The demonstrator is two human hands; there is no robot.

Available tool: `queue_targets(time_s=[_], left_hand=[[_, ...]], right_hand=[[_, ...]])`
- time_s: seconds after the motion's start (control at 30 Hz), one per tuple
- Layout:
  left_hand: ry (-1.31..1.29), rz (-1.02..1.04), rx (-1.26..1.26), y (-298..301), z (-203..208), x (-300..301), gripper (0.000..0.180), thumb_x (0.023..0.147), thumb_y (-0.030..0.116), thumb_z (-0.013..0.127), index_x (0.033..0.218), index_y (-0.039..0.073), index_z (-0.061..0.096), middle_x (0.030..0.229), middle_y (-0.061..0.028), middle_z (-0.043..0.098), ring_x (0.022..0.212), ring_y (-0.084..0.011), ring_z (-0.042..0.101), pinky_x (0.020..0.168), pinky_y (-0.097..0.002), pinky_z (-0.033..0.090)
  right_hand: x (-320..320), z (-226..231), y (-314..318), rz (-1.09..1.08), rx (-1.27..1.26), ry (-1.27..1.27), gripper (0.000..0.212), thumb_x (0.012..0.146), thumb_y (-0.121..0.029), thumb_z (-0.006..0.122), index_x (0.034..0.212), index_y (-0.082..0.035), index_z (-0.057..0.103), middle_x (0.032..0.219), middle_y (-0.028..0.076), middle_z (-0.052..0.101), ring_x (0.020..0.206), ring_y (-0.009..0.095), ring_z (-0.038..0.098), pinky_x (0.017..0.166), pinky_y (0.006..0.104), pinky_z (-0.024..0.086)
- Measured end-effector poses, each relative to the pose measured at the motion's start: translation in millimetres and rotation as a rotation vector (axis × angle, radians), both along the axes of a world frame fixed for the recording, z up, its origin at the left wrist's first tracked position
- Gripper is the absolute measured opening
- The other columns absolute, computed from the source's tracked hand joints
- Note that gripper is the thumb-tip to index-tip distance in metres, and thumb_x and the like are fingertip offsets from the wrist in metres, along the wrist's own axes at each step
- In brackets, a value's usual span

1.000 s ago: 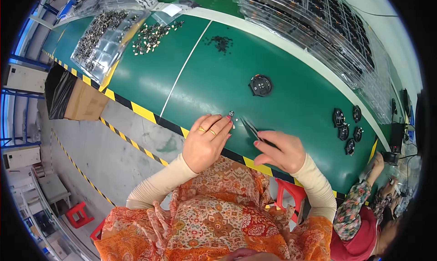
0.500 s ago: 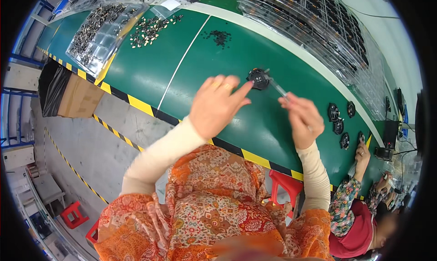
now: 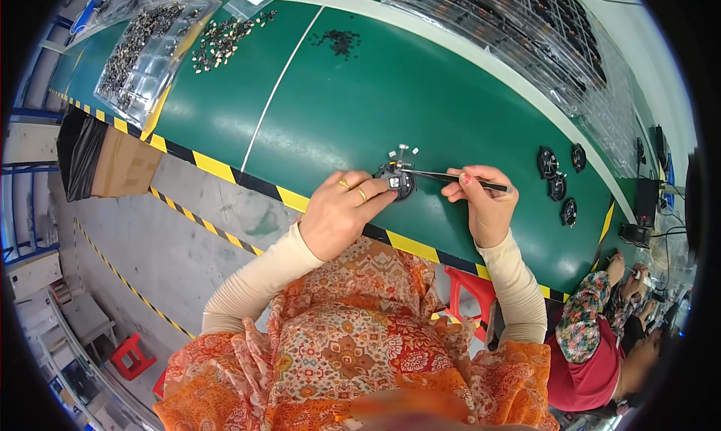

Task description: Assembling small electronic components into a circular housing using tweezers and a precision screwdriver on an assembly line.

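Note:
A small round black part (image 3: 406,185) lies on the green table (image 3: 338,115) near its striped front edge. My left hand (image 3: 339,214) is closed on its left side, fingertips pressed against it beside a small white square. In a pinch, my right hand (image 3: 488,205) holds slim dark tweezers (image 3: 492,185). Their silver tips reach left to the top edge of the black part, where a small orange bit shows. Whether the tips grip anything is too small to tell. Several tiny white pieces (image 3: 403,147) lie on the table just beyond the part.
Several similar black parts (image 3: 556,187) lie at the right, near a co-worker's hand (image 3: 616,267). Farther off are small black pieces (image 3: 338,43), mixed light-and-dark pieces (image 3: 218,46), a clear compartment tray (image 3: 154,81) and stacked clear trays (image 3: 496,33). A cardboard box (image 3: 128,160) stands left.
The black part and both hands have come nearer the table's front edge. A blurred, clear-looking strip at my right hand is gone; tweezers show there now. White pieces have appeared beyond the part.

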State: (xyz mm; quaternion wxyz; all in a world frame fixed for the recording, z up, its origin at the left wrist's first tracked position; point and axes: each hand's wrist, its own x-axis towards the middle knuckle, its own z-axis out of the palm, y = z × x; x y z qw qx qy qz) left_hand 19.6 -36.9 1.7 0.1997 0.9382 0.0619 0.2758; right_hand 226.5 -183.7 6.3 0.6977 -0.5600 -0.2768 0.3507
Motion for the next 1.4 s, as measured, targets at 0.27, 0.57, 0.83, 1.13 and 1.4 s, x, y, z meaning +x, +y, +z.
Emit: queue_targets(time_s=[0.27, 0.57, 0.83, 1.13, 1.4], left_hand=[[-0.028, 0.037, -0.014, -0.5, -2.0, 1.4, 0.032, 0.069, 0.001, 0.066, 0.099, 0.006, 0.073, 0.103, -0.0018, 0.067, 0.092, -0.0214, 0.062, 0.076, -0.0356, 0.050], [-0.042, 0.043, -0.039, -2.0, -3.0, 1.7, 0.031, 0.068, -0.001, 0.066, 0.098, 0.006, 0.073, 0.102, -0.0015, 0.068, 0.092, -0.0219, 0.063, 0.076, -0.0357, 0.051], [-0.035, 0.047, -0.036, -1.4, -3.4, 2.0, 0.032, 0.068, -0.001, 0.066, 0.098, 0.006, 0.073, 0.102, -0.0012, 0.067, 0.092, -0.0220, 0.063, 0.076, -0.0358, 0.051], [-0.050, 0.011, 0.013, 0.6, -2.3, -0.1, 0.031, 0.068, 0.004, 0.066, 0.098, 0.008, 0.075, 0.110, -0.0001, 0.071, 0.092, -0.0193, 0.062, 0.075, -0.0333, 0.049], [0.019, 0.010, 0.063, -0.9, 6.4, 1.3, 0.032, 0.069, 0.006, 0.065, 0.100, 0.007, 0.074, 0.113, -0.0009, 0.071, 0.088, -0.0187, 0.061, 0.076, -0.0331, 0.048]], right_hand=[[-7.7, 2.3, -4.7, 0.054, -0.087, -0.010, 0.011, 0.094, 0.005, 0.060, 0.105, 0.004, 0.060, 0.100, 0.029, 0.068, 0.075, 0.028, 0.073, 0.064, 0.0319, 0.061], [-4.0, 2.4, 1.7, 0.027, -0.036, 0.099, 0.014, 0.097, 0.002, 0.057, 0.102, -0.003, 0.046, 0.102, 0.030, 0.067, 0.073, 0.028, 0.072, 0.063, 0.0314, 0.061], [-2.9, 1.0, 2.3, 0.055, -0.061, 0.077, 0.014, 0.097, 0.001, 0.056, 0.098, -0.005, 0.044, 0.099, 0.028, 0.067, 0.074, 0.028, 0.073, 0.063, 0.0317, 0.061], [-2.4, 1.2, 3.3, 0.048, -0.048, 0.092, 0.014, 0.098, 0.001, 0.055, 0.098, -0.006, 0.043, 0.100, 0.028, 0.067, 0.075, 0.028, 0.073, 0.064, 0.0320, 0.061], [-12.0, 8.1, 3.5, -0.012, -0.058, -0.086, 0.011, 0.099, 0.002, 0.050, 0.106, -0.004, 0.044, 0.096, 0.023, 0.067, 0.074, 0.028, 0.070, 0.065, 0.0345, 0.059]])
